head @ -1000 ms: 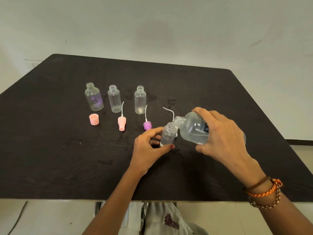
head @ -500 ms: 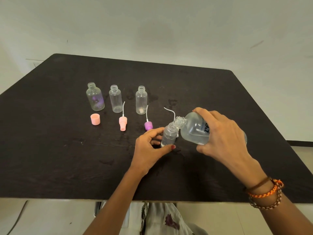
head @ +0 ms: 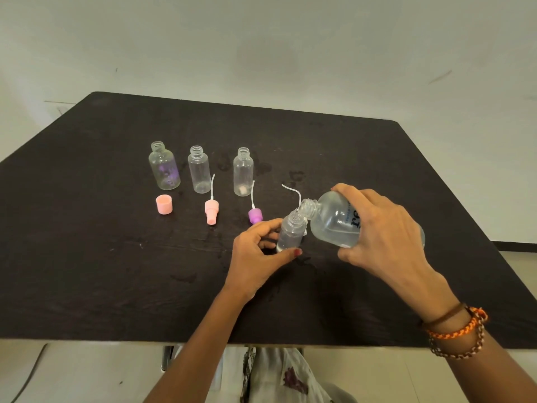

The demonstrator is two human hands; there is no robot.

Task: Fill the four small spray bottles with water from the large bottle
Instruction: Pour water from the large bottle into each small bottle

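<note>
My right hand (head: pixel 383 234) grips the large clear bottle (head: pixel 331 222), tipped to the left with its open neck over the mouth of a small clear bottle (head: pixel 291 232). My left hand (head: pixel 258 254) pinches that small bottle upright on the black table (head: pixel 87 257). Three more small clear bottles stand uncapped in a row farther back: a wider one with a purple tint (head: pixel 164 167), a middle one (head: pixel 199 170) and a right one (head: pixel 243 172).
A pink cap (head: pixel 164 204), a pink spray head with tube (head: pixel 211 210) and a purple spray head with tube (head: pixel 255 215) lie in front of the row. A white dip tube (head: pixel 293 191) curls up behind the held bottle. Wet patches mark the table.
Both hands and the two bottles hold nearly the same pose; the large bottle stays tipped over the small one.
</note>
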